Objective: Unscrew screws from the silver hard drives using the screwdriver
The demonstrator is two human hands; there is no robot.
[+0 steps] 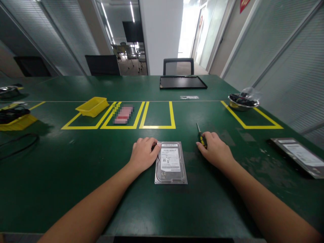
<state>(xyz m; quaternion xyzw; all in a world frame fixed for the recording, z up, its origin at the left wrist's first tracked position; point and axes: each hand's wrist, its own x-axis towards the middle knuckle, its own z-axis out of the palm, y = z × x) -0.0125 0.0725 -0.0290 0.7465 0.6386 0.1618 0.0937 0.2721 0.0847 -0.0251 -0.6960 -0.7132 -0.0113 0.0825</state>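
Note:
A silver hard drive [170, 162] lies flat on the green table in front of me, its white label facing up. My left hand [143, 154] grips the drive's far left corner, thumb on the top edge and fingers curled beside it. To the right of the drive, my right hand [217, 147] is closed around a screwdriver [202, 138] with a black and yellow handle. Its metal shaft points away from me, and part of the handle is hidden by the fingers. The right hand rests near the tabletop, apart from the drive.
Yellow tape marks off areas across the table. A yellow tray [92, 107] and a blurred pink item [124, 114] sit left; a metal bowl [243, 102] of dark parts is far right. A second hard drive [298, 155] lies right. A flat black panel [183, 82] lies at the back.

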